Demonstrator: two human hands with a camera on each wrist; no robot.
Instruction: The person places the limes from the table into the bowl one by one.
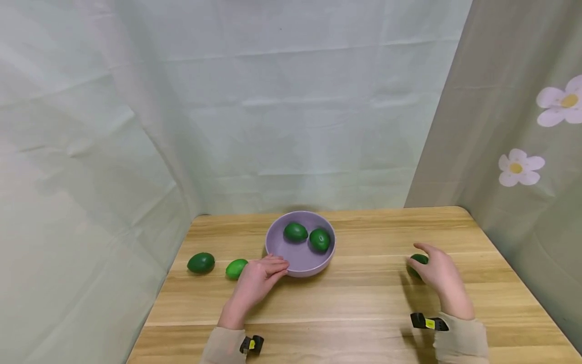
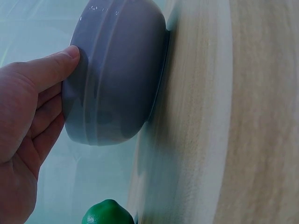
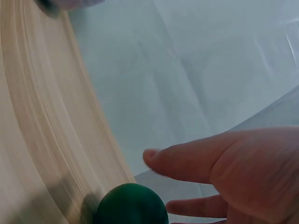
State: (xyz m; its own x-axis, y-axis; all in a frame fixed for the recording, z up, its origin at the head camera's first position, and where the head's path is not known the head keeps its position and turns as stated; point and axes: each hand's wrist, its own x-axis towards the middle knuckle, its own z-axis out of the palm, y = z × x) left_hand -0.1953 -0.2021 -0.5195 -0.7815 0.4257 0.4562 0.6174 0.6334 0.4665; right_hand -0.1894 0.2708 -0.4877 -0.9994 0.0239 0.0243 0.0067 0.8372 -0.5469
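My left hand (image 1: 259, 277) pinches the near left rim of a purple bowl (image 1: 300, 260); in the left wrist view its thumb lies against the bowl's outer side. Two dark green oval fruits (image 1: 295, 232) lie inside the bowl, which stands on the table. At the right, my right hand (image 1: 442, 273) hovers over another dark green fruit (image 3: 133, 205), thumb and fingers spread apart. The thumb is clear of that fruit in the right wrist view; whether a fingertip touches it I cannot tell.
Left of the bowl a brighter green lime (image 1: 236, 269) sits partly behind my left hand. Farther left lies one more dark green fruit (image 1: 201, 263). The wooden table (image 1: 364, 303) ends at pale curtains (image 1: 309, 126) behind and on both sides.
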